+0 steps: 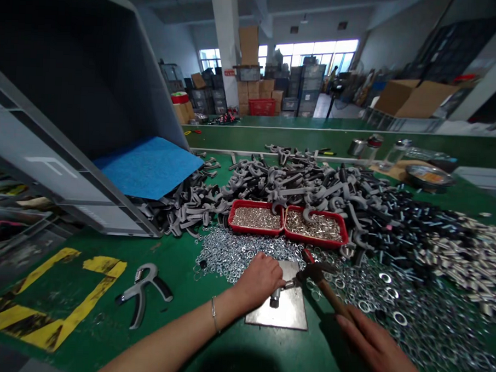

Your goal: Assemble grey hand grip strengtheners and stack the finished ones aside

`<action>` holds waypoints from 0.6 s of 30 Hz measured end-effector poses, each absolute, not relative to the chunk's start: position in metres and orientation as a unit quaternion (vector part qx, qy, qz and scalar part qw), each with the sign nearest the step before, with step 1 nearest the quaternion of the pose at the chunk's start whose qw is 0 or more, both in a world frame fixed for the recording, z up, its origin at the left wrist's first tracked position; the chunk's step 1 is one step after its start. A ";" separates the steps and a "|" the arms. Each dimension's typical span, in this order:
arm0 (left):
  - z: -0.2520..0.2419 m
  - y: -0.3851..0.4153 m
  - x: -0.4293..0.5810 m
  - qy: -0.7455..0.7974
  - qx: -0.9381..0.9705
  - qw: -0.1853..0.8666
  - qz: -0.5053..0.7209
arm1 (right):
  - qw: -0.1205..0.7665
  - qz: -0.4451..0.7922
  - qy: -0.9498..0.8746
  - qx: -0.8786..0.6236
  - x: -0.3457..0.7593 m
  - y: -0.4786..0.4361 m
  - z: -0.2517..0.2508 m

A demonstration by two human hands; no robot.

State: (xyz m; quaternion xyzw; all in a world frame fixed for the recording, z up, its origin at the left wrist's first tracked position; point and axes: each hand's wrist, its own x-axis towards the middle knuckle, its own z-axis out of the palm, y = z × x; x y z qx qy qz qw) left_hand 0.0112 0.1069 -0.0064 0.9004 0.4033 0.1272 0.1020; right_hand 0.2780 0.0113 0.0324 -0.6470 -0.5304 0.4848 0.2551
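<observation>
A green table point(176, 325) fills the view. On its left side a big grey bin point(70, 118) lies tipped over, open mouth toward the middle, with a blue sheet point(148, 168) sliding out of it. A broad pile of grey parts point(297, 180) spreads from the bin's mouth across the far half of the table. To the right of it is a heap of bolts point(435, 238) (dark ones nearer the middle, shiny ones toward the edge). A layer of washers point(228, 251) covers the table in front of both piles and runs off to the right. Yellow tape point(54, 298) marks the near left corner.

Two red trays sit side by side, touching, at the near edge of the grey pile: the left tray point(255, 217) and the right tray point(315, 226), both filled with small metal bits.

Just in front of the trays a metal plate point(285, 314) lies flat on the table. The left hand point(260, 280) rests at its far left corner, fingers closed, pinching a small metal part point(276, 297) that stands on the plate. The right hand point(372, 348), low on the right, is wrapped around the wooden handle of a hammer point(328, 291), whose head is just beside the part, right of the left fingertips.

A hand grip point(142, 291) lies alone on the bare table, left of the plate.
</observation>
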 end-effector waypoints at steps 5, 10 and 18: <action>-0.007 0.083 -0.002 0.460 0.855 0.167 0.172 | 0.234 0.412 -0.627 -0.618 0.258 0.015 0.059; -0.012 0.075 -0.006 0.461 0.838 0.249 0.154 | 0.160 0.409 -0.655 -0.616 0.247 0.025 0.034; -0.001 0.074 -0.003 0.482 0.800 0.326 0.146 | 0.250 0.296 -0.656 -0.647 0.275 0.039 -0.010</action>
